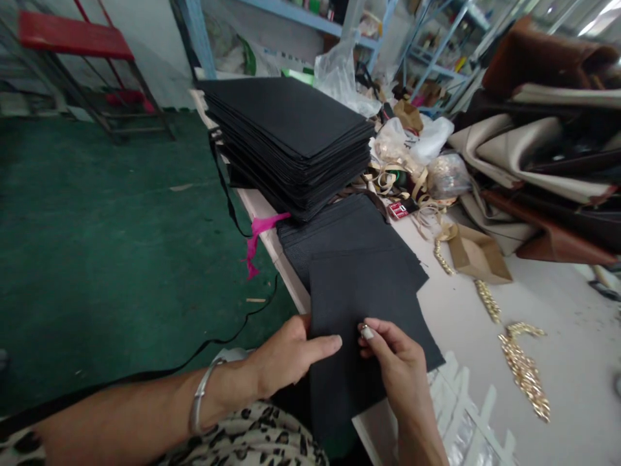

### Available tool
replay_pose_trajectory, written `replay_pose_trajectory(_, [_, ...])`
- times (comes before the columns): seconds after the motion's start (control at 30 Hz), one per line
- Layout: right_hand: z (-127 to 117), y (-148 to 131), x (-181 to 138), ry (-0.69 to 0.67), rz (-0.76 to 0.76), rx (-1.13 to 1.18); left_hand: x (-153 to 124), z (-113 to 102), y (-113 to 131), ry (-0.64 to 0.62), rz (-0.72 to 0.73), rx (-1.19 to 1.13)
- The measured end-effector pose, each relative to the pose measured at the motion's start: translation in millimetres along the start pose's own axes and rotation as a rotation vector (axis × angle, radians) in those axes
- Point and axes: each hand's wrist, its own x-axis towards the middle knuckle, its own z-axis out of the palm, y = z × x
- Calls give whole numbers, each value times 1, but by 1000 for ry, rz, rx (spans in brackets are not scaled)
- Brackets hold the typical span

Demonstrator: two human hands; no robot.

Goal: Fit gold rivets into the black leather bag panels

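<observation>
The left hand gripped a black panel at the bench's near edge; the right hand pinched a small metal piece.

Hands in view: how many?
2: left hand holding the left edge of the black sheet; right hand over that sheet, pinching a small shiny piece.

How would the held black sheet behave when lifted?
The black sheet may be fairly stiff: it shows no clear sag beyond the left hand. It is probably light, looking thin. Being flat, it should hardly roll.
</observation>
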Motion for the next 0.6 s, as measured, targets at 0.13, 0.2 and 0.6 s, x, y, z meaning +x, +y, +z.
replay_pose_trajectory(0.13, [0, -1, 1, -43, -17, 25, 2, 1, -5, 29, -105, 69])
replay_pose_trajectory(0.2, [-1, -1, 2, -68, -30, 25, 3, 0, -7, 6, -97, 89])
replay_pose_trajectory(0.6, [4, -13, 1, -118, 67, 241, -1, 4, -6, 4, -5, 289])
